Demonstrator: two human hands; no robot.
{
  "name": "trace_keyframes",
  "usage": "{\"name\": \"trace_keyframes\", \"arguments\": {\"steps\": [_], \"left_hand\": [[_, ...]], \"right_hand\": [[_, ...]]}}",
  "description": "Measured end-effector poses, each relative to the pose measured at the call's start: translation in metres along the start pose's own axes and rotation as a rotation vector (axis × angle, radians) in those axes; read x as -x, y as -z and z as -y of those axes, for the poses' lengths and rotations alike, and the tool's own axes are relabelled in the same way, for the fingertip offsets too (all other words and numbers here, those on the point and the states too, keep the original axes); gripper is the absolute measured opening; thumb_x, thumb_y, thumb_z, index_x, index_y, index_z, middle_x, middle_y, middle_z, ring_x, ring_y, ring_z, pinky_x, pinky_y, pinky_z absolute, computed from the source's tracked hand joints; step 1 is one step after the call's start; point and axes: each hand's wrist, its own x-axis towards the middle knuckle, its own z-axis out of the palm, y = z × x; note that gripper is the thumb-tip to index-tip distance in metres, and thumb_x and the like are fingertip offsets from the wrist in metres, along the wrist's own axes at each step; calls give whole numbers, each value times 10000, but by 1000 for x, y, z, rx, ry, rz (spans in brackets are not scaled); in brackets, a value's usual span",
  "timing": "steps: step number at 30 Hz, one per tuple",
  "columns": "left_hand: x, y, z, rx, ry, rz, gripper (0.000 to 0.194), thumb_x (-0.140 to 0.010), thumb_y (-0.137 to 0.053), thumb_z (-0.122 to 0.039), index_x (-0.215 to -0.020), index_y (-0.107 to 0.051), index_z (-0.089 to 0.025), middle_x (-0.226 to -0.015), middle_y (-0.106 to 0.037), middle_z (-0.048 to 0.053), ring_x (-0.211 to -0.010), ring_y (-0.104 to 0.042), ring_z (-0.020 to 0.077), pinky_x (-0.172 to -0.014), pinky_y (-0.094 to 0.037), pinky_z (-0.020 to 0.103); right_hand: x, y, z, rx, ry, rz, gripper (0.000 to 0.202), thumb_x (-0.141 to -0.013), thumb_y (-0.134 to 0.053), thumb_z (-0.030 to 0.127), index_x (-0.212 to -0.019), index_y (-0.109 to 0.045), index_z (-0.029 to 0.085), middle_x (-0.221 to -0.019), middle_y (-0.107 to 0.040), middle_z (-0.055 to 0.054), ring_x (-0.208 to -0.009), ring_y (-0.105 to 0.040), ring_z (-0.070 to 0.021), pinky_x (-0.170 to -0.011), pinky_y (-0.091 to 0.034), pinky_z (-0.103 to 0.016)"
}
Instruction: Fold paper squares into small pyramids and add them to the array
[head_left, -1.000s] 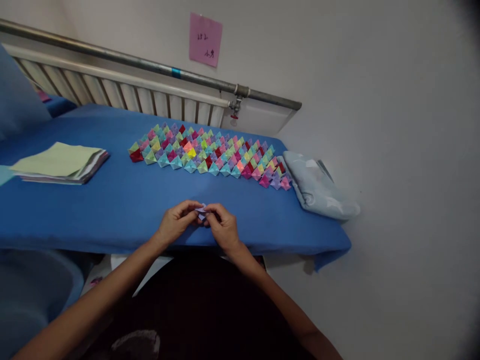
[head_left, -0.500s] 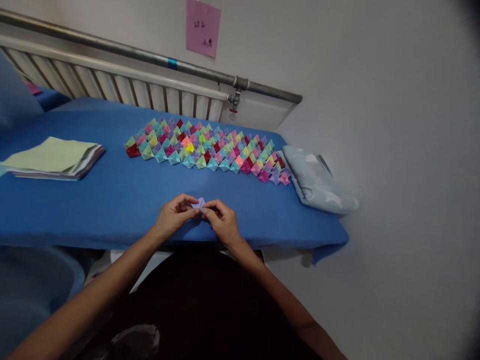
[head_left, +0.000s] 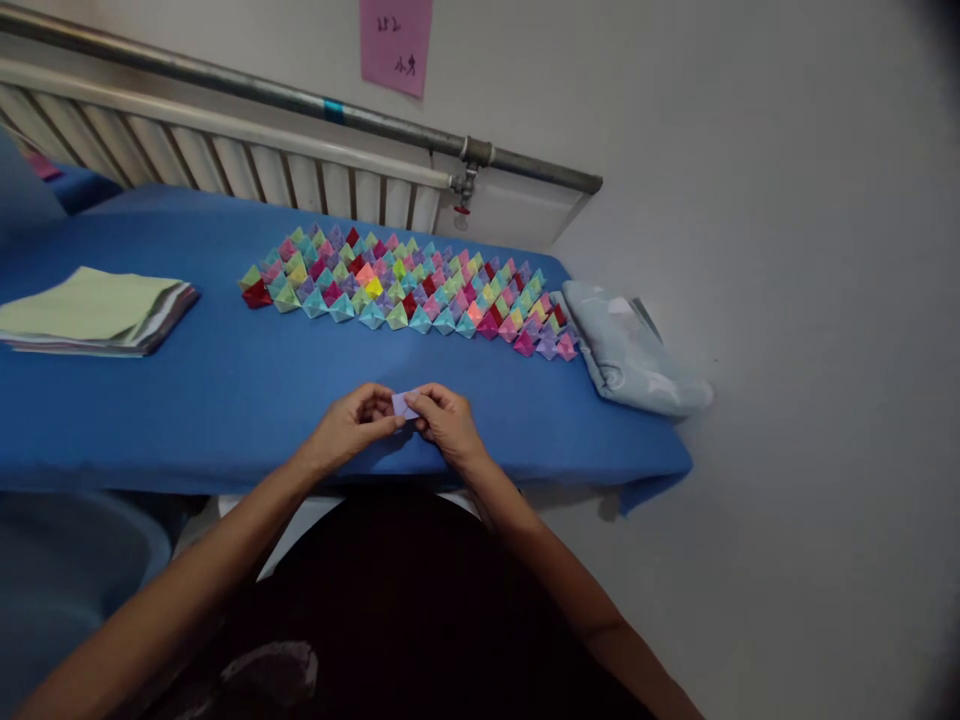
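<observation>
Between my two hands, over the front part of the blue-covered table, is a small piece of folded lavender paper [head_left: 402,405]. My left hand [head_left: 358,422] pinches its left side, fingers curled behind and thumb along the lower edge. On its right side my right hand [head_left: 448,425] grips it, the thumb lying over its face. The paper now looks like a small flat rectangle with a crease. Farther back lie rows of folded paper pieces [head_left: 397,285] in many colours, pointed and packed close together. My fingers partly hide the lavender paper.
A stack of coloured paper sheets [head_left: 90,305] lies at the left on the blue tablecloth [head_left: 247,400]. At the right end is a folded grey-blue cloth [head_left: 630,350]. Behind the table run a radiator [head_left: 247,165] and a metal pipe [head_left: 390,130] with a valve [head_left: 466,185].
The lavender paper has gone from a pointed, opened shape to a flat rectangle facing me. My right thumb has moved up onto it. The view has shifted slightly.
</observation>
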Motion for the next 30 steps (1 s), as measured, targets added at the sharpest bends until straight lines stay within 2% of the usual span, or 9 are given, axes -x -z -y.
{"name": "trace_keyframes", "arguments": {"steps": [2, 7, 15, 21, 24, 30], "left_hand": [[-1, 1, -5, -91, 15, 55, 262, -718, -694, -416, -778, -598, -180, -600, -590, -49, -539, -535, 95, -548, -414, 229], [-3, 2, -10, -87, 50, 135, 305, -748, -663, -467, -656, -580, -188, -493, -572, -39, -471, -516, 104, -516, -404, 240], [-2, 2, -7, 21, 62, 100, 334, -740, -677, -488, -639, -573, -188, -505, -588, -30, -454, -522, 102, -492, -397, 239], [-2, -2, -8, 117, 101, 72, 317, -721, -693, -454, -614, -543, -195, -502, -584, -33, -464, -533, 103, -515, -427, 241], [-2, -3, -9, 112, 105, 82, 317, -723, -688, -453, -605, -545, -195, -483, -584, -30, -458, -535, 107, -514, -428, 243], [-2, -1, -10, 19, 116, 171, 326, -733, -669, -477, -617, -544, -200, -484, -579, -40, -433, -537, 108, -513, -439, 250]], "right_hand": [[0, 0, -2, -13, 1, -6, 256, -718, -671, 441, -733, -606, 194, -486, -465, 87, -432, -373, -56, -432, -267, -184], [0, -1, -3, 12, 38, -10, 268, -717, -666, 457, -705, -591, 200, -530, -467, 74, -472, -401, -62, -444, -272, -185], [7, 3, 3, 150, 40, 95, 298, -751, -649, 468, -669, -556, 197, -519, -474, 74, -475, -386, -64, -452, -282, -190], [8, 5, -1, 34, -5, 120, 323, -753, -630, 483, -645, -530, 196, -456, -419, 94, -404, -312, -43, -411, -237, -179], [6, 5, 3, 17, -34, 131, 303, -738, -646, 461, -653, -527, 195, -463, -445, 95, -388, -309, -33, -393, -229, -169], [1, 4, 7, -7, -94, 39, 202, -729, -629, 389, -706, -571, 196, -468, -441, 101, -390, -353, -41, -371, -238, -154]]}}
